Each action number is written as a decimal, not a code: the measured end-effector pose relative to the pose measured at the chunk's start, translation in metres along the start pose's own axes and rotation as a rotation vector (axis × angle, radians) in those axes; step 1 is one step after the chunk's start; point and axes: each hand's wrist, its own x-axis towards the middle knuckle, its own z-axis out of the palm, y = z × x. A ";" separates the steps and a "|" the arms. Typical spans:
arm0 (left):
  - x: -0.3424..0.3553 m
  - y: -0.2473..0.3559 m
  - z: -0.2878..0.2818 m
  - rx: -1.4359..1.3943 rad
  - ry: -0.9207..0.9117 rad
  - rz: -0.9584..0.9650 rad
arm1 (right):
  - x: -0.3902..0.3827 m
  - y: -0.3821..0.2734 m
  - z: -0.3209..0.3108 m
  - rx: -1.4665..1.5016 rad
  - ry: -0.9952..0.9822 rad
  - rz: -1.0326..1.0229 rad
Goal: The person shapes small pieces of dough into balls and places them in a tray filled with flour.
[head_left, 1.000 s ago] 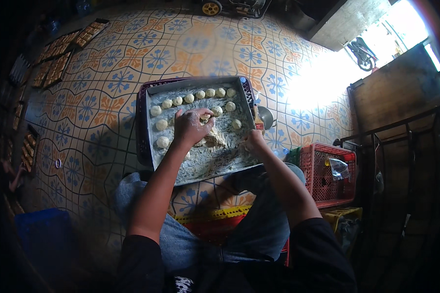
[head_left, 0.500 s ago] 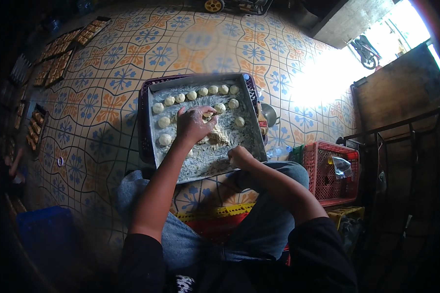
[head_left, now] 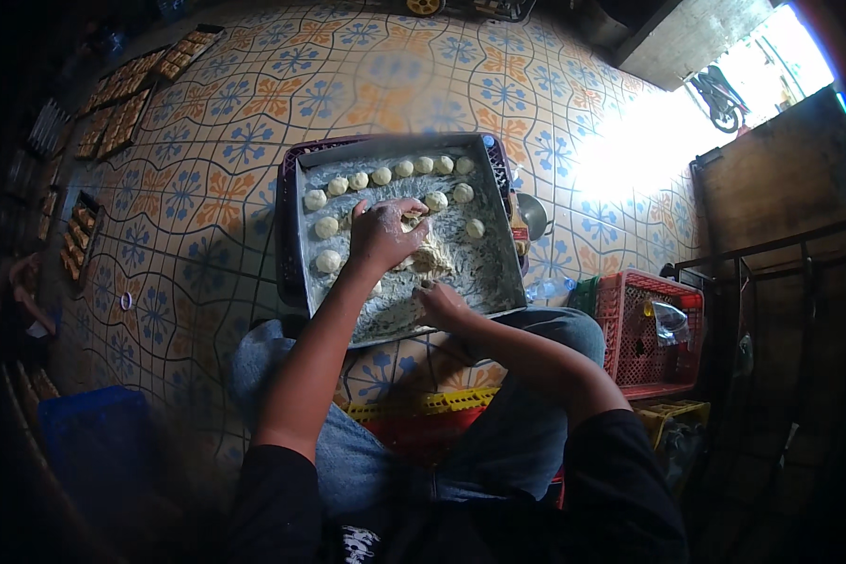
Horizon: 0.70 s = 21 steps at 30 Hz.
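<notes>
A floured metal tray [head_left: 486, 282] rests on a dark purple crate [head_left: 289, 235] before me, bearing several round dough balls [head_left: 382, 175] and a loose dough mass [head_left: 432, 258] near its middle. My left hand [head_left: 385, 235] is curled over dough just above that mass, its fingertips partly around it. Below the mass, my right hand [head_left: 439, 305] rests low in the tray with curled fingers; what they hold, if anything, is hidden. Outside the tray's right wall lie a wooden-handled brush [head_left: 519, 228] and a metal bowl [head_left: 536, 213].
Trays of golden pieces [head_left: 113, 122] line the left floor, near another person's arm [head_left: 30, 291]. A blue crate [head_left: 94, 442] is lower left; a red crate [head_left: 649, 357] with a plastic bag [head_left: 672, 322] stands right, beside a black metal frame [head_left: 771, 282].
My right hand has moved leftward from the tray's right wall to below the dough mass. My left hand stays curled over dough. The whole view has shifted slightly.
</notes>
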 end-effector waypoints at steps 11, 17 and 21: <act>-0.001 0.004 -0.002 0.019 -0.026 -0.001 | 0.016 0.010 -0.014 0.016 -0.332 -0.075; 0.002 0.006 -0.001 0.019 -0.039 -0.014 | 0.035 0.034 -0.045 0.144 0.090 0.078; -0.001 0.001 -0.001 0.034 -0.038 -0.023 | 0.037 0.012 -0.028 0.099 0.150 0.133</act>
